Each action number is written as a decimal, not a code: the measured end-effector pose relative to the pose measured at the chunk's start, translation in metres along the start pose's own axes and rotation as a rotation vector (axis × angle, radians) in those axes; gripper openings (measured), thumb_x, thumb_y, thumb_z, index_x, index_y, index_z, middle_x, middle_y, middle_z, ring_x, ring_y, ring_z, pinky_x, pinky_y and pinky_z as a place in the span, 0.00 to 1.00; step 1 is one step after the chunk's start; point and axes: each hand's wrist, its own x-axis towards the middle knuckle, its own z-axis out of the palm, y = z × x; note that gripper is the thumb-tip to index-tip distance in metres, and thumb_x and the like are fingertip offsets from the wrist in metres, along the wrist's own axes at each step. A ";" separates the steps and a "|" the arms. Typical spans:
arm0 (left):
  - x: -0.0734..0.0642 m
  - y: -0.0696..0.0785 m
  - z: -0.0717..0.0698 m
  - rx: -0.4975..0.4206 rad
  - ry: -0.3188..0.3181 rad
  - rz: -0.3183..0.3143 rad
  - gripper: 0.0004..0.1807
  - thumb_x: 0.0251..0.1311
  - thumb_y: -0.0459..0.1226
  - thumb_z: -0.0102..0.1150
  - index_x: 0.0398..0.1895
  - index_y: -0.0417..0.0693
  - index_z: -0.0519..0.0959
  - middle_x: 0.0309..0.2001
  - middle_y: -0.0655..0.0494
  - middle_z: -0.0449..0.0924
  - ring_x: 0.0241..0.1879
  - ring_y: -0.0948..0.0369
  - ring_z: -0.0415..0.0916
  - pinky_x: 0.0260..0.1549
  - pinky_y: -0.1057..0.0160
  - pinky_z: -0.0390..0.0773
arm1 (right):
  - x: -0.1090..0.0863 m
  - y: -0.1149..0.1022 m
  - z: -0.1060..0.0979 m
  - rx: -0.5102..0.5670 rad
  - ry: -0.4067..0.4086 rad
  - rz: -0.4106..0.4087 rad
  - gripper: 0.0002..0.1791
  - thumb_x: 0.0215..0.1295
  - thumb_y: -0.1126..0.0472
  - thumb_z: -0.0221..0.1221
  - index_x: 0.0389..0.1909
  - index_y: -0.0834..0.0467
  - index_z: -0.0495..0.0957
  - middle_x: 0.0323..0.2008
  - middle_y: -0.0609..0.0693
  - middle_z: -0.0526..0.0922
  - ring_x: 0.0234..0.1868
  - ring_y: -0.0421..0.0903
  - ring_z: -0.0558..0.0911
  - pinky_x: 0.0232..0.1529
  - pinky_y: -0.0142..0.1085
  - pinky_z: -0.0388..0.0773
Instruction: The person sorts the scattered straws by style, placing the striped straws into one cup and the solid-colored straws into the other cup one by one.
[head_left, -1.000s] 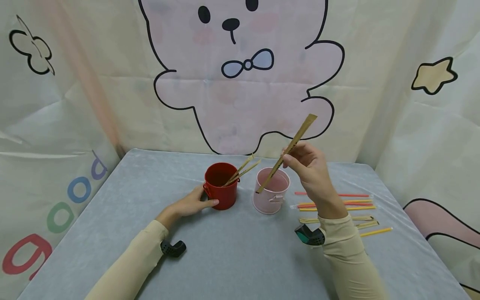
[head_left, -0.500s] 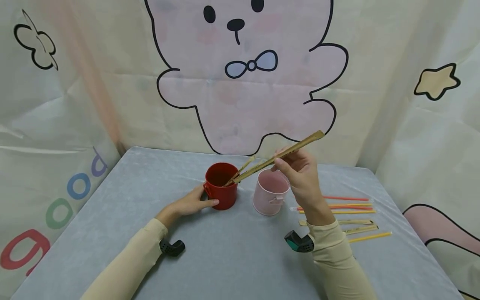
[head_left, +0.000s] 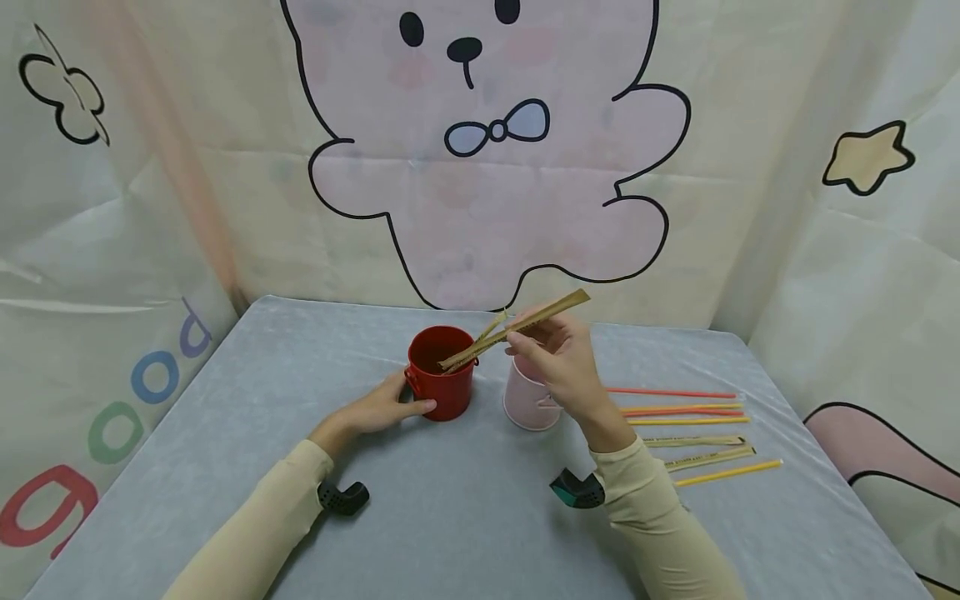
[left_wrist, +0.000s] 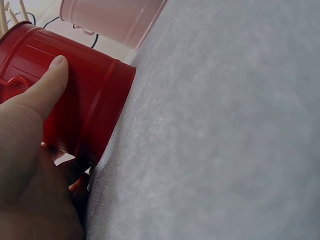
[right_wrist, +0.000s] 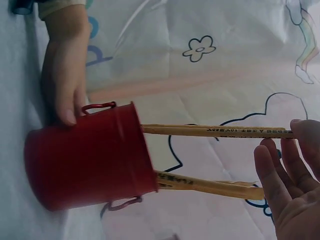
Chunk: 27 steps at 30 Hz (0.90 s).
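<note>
The left hand (head_left: 378, 408) wraps the red bucket (head_left: 441, 372) while the right hand (head_left: 558, 362) pinches a wrapped straw (head_left: 517, 327) poking into it.

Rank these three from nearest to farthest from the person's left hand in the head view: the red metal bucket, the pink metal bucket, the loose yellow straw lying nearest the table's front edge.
1. Red metal bucket: touching the left hand.
2. Pink metal bucket: just right of the red one.
3. Loose yellow straw: far right on the table.
</note>
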 end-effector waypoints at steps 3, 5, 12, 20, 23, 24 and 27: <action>0.000 0.000 0.000 -0.009 0.002 0.011 0.40 0.68 0.44 0.62 0.78 0.44 0.55 0.75 0.45 0.63 0.74 0.46 0.58 0.74 0.37 0.55 | -0.001 0.006 0.004 -0.016 -0.009 0.023 0.10 0.63 0.78 0.60 0.44 0.78 0.74 0.38 0.42 0.84 0.38 0.37 0.85 0.40 0.33 0.86; 0.000 0.000 0.000 -0.010 0.003 0.029 0.39 0.68 0.43 0.62 0.77 0.43 0.56 0.74 0.45 0.64 0.73 0.46 0.59 0.74 0.36 0.56 | -0.001 0.010 0.006 -0.021 -0.017 0.048 0.11 0.63 0.78 0.61 0.44 0.79 0.74 0.38 0.42 0.85 0.38 0.37 0.85 0.40 0.32 0.86; 0.000 0.000 0.000 -0.016 0.007 0.026 0.39 0.68 0.44 0.62 0.77 0.44 0.57 0.73 0.45 0.65 0.72 0.47 0.60 0.73 0.36 0.58 | -0.003 0.020 0.011 -0.097 -0.068 0.136 0.12 0.66 0.75 0.61 0.48 0.78 0.76 0.42 0.61 0.86 0.41 0.38 0.86 0.44 0.32 0.85; -0.001 0.000 -0.001 -0.009 0.010 -0.002 0.41 0.69 0.44 0.62 0.78 0.44 0.55 0.74 0.45 0.63 0.74 0.47 0.58 0.73 0.39 0.58 | -0.002 0.021 0.006 -0.287 -0.113 0.252 0.12 0.71 0.68 0.59 0.51 0.69 0.81 0.51 0.64 0.84 0.51 0.53 0.85 0.50 0.30 0.82; -0.001 0.001 -0.001 -0.012 0.007 0.014 0.40 0.69 0.43 0.62 0.78 0.43 0.55 0.74 0.44 0.63 0.74 0.47 0.58 0.73 0.40 0.58 | -0.002 0.019 0.000 -0.311 -0.078 0.266 0.14 0.72 0.65 0.59 0.54 0.67 0.80 0.50 0.64 0.84 0.49 0.51 0.86 0.50 0.29 0.81; -0.001 0.001 0.000 -0.015 0.008 0.019 0.40 0.69 0.43 0.62 0.78 0.43 0.56 0.74 0.45 0.64 0.74 0.47 0.59 0.73 0.40 0.59 | -0.002 0.018 -0.002 -0.315 -0.068 0.262 0.15 0.72 0.65 0.59 0.55 0.67 0.79 0.49 0.65 0.84 0.47 0.48 0.86 0.50 0.29 0.81; -0.002 0.002 0.000 -0.019 0.007 0.027 0.39 0.68 0.42 0.62 0.77 0.43 0.56 0.74 0.45 0.64 0.74 0.47 0.59 0.73 0.41 0.59 | -0.002 0.016 -0.007 -0.306 -0.050 0.247 0.15 0.73 0.65 0.58 0.55 0.68 0.79 0.50 0.69 0.82 0.44 0.41 0.85 0.50 0.27 0.80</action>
